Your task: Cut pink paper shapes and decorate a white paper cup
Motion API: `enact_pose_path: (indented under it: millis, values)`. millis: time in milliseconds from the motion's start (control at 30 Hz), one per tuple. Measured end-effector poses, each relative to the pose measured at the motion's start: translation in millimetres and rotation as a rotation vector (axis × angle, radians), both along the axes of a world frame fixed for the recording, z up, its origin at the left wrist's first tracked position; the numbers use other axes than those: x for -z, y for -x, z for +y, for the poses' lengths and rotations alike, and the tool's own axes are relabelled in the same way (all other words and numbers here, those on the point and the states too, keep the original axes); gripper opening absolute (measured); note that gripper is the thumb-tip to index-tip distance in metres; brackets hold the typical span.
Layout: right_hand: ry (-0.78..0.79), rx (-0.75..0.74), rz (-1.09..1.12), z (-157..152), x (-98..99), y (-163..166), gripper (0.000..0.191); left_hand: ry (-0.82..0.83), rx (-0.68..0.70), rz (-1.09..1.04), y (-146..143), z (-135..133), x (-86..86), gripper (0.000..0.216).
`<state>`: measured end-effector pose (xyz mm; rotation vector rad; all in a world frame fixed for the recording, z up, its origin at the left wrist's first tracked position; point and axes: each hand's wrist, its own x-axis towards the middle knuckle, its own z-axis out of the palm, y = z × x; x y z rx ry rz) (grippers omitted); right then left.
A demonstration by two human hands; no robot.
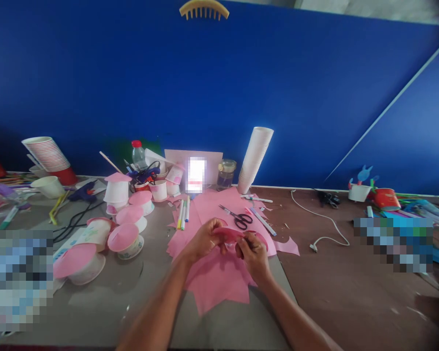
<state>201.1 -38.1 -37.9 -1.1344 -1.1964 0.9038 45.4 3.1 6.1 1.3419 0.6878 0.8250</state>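
- While both hands are meeting over the middle of the tabletop [332, 292], towards its near edge, the left hand [204, 240] and the right hand [254, 254] are sharing one curved pink paper piece [231, 234].
- The left hand is closing its fingers tightly on the left end of the piece, and the right hand is pinching the right end in the same way. Neither hand is showing any open gap.
- The pink paper piece is being held just clear of the surface, directly above the pink sheets [219, 280], which are lying spread flat beneath the hands.
- Black-handled scissors [241, 219] are lying on the sheets just beyond the hands, towards the far edge.
- Several markers [183, 214] are lying side by side at the left border of the sheets.
- White cups with pink covers [126, 239] are standing in a cluster to the left of the sheets, well apart from the hands.
- A tall stack of white cups [254, 158] is leaning against the blue wall [314, 87] at the far edge, with a glass jar [226, 174] just beside it.
- A plastic bottle [138, 153] with a red cap is standing at the far edge, left of the jar.
- A white cable [325, 224] is trailing across the right half of the tabletop.
- A striped cup stack [47, 153] is lying tilted near the far left corner.
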Motion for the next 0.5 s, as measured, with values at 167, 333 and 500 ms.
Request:
enact_pose_path:
  millis: [167,333,500]
  values:
    - [0.014,0.003,-0.029,0.2,0.0,0.4,0.034,0.008,-0.047,0.032,0.0,-0.7,0.4,0.028]
    - [0.017,-0.011,-0.022,0.7,-0.3,0.8,0.034,-0.036,-0.014,0.097,0.6,-1.8,-2.2,0.022]
    - [0.009,-0.047,-0.039,-1.5,-2.2,-0.5,0.036,-0.030,0.012,0.132,0.1,-2.4,-4.8,0.026]
